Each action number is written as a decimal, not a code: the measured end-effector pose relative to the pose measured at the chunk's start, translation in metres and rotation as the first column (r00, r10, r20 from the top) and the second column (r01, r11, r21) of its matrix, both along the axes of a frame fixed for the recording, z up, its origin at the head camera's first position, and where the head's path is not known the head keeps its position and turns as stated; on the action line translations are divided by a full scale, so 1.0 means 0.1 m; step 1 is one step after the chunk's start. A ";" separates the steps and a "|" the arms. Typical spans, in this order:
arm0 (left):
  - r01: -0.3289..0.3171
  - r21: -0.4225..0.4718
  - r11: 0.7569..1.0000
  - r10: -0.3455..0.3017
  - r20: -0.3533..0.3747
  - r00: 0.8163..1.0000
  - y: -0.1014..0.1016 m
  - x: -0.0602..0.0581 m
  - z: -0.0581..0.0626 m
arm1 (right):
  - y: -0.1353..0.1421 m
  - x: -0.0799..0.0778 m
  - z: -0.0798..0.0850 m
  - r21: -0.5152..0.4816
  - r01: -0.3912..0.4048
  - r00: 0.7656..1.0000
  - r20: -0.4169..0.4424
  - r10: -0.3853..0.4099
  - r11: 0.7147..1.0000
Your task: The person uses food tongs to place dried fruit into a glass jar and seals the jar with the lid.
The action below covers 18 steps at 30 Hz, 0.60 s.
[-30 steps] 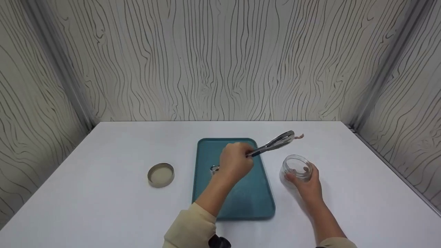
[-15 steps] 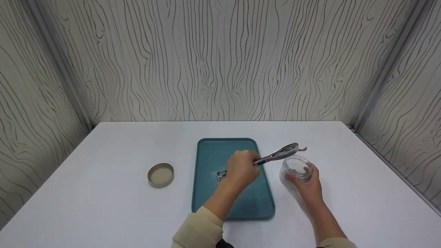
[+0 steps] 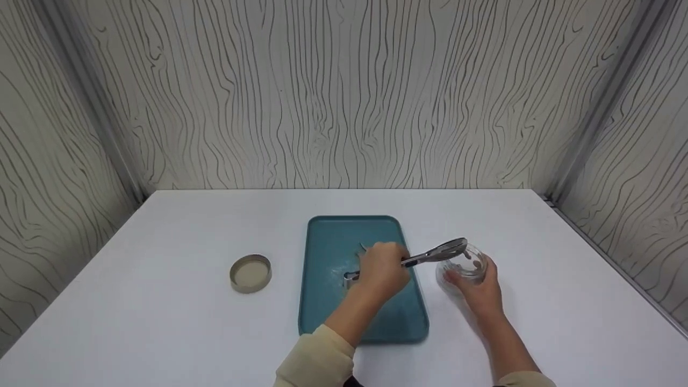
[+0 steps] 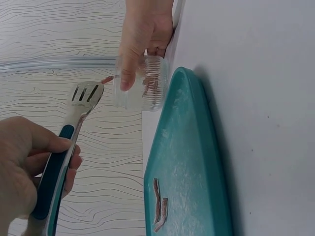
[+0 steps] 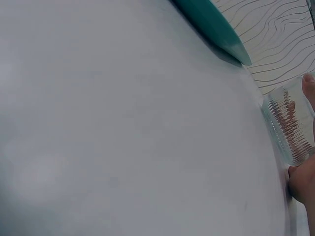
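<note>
My left hand [image 3: 381,271] grips a pair of metal tongs [image 3: 438,253] with dark blue handle grips. A thin reddish-brown strip [image 4: 107,79], which looks like dried meat, is pinched in the tong tips at the mouth of a clear glass jar [image 4: 151,96]. Around the jar's side curl the thumb and fingers of my right hand [image 3: 481,293]. Through the ribbed glass, some reddish-brown pieces [image 5: 290,120] show inside. The jar stands upright on the white table, just right of a teal tray [image 3: 333,322]. Two similar strips [image 4: 157,199] lie on the tray.
A round beige lid [image 3: 251,274] lies on the table left of the tray, hollow side up. Pale powdery marks streak the tray. A wall with wavy wood-grain lines [image 3: 344,97] rises behind the table's far edge [image 3: 344,189].
My left hand has come down and slightly right, bringing the tongs and strip from above and behind the jar to its mouth. The right hand and jar have stayed still.
</note>
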<state>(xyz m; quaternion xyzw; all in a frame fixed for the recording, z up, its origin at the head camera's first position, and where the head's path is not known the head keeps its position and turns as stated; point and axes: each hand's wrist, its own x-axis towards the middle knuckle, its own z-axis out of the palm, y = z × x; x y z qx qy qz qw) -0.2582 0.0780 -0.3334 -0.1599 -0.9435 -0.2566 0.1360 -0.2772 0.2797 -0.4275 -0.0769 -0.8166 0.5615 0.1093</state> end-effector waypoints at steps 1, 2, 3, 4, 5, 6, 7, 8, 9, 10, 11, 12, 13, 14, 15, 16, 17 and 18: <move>0.000 -0.002 1.000 0.000 0.002 1.000 0.00 0.00 0.00 | 0.00 0.00 0.00 -0.004 -0.001 1.000 -0.002 0.001 1.000; -0.002 -0.002 1.000 0.002 0.005 1.000 0.01 0.00 0.00 | 0.00 0.00 0.00 -0.005 0.000 1.000 -0.005 0.000 1.000; -0.002 -0.002 1.000 0.002 0.009 1.000 0.01 0.00 -0.01 | 0.00 0.00 0.00 -0.006 0.001 1.000 -0.005 -0.001 1.000; -0.002 0.001 1.000 0.002 0.012 1.000 0.02 0.00 -0.01 | 0.00 0.00 0.01 -0.004 0.003 1.000 -0.002 -0.003 1.000; -0.001 0.002 1.000 0.001 0.013 1.000 0.02 0.00 0.00 | 0.00 0.01 0.01 -0.001 0.005 1.000 0.003 -0.005 1.000; 0.001 0.003 1.000 -0.001 0.016 1.000 0.03 0.01 0.00 | -0.01 0.01 0.01 0.005 0.008 1.000 0.009 -0.008 1.000; 0.001 0.003 1.000 -0.001 0.015 1.000 0.04 0.01 0.00 | -0.01 0.01 0.01 0.006 0.008 1.000 0.015 -0.008 1.000; 0.000 0.002 1.000 0.000 0.014 1.000 0.05 0.01 0.00 | 0.00 0.00 0.01 0.009 0.007 1.000 0.022 -0.007 1.000; -0.001 0.000 1.000 0.001 0.013 1.000 0.05 0.02 -0.01 | 0.00 0.00 0.01 0.012 0.006 1.000 0.028 -0.006 1.000; -0.002 -0.004 1.000 0.002 0.010 1.000 0.06 0.02 -0.01 | 0.00 0.00 0.01 0.013 0.007 1.000 0.030 -0.008 1.000; -0.002 -0.007 1.000 0.002 0.009 1.000 0.07 0.02 -0.01 | 0.00 0.00 0.00 0.013 0.010 1.000 0.028 -0.010 1.000; -0.002 -0.011 1.000 0.002 0.010 1.000 0.07 0.02 -0.01 | 0.00 0.00 0.00 0.014 0.012 1.000 0.028 -0.012 1.000; -0.002 -0.015 1.000 0.002 0.010 1.000 0.08 0.02 -0.02 | 0.00 -0.01 -0.01 0.012 0.013 1.000 0.025 -0.013 1.000; -0.001 -0.019 1.000 0.001 0.009 1.000 0.08 0.02 -0.02 | -0.01 -0.01 -0.01 0.014 0.018 1.000 0.021 -0.018 1.000; 0.000 -0.023 1.000 0.000 0.008 1.000 0.09 0.02 -0.03 | -0.01 -0.01 -0.01 0.018 0.024 1.000 0.015 -0.024 1.000; 0.001 -0.025 1.000 -0.001 0.005 1.000 0.09 0.01 -0.03 | -0.01 0.00 -0.01 0.019 0.028 1.000 0.012 -0.028 0.999; 0.001 -0.027 1.000 0.000 0.004 1.000 0.10 0.01 -0.04 | -0.01 0.00 -0.01 0.018 0.028 1.000 0.010 -0.028 0.999; 0.001 -0.027 1.000 -0.001 0.004 1.000 0.10 0.01 -0.04 | -0.01 0.00 -0.01 0.016 0.027 1.000 0.008 -0.027 1.000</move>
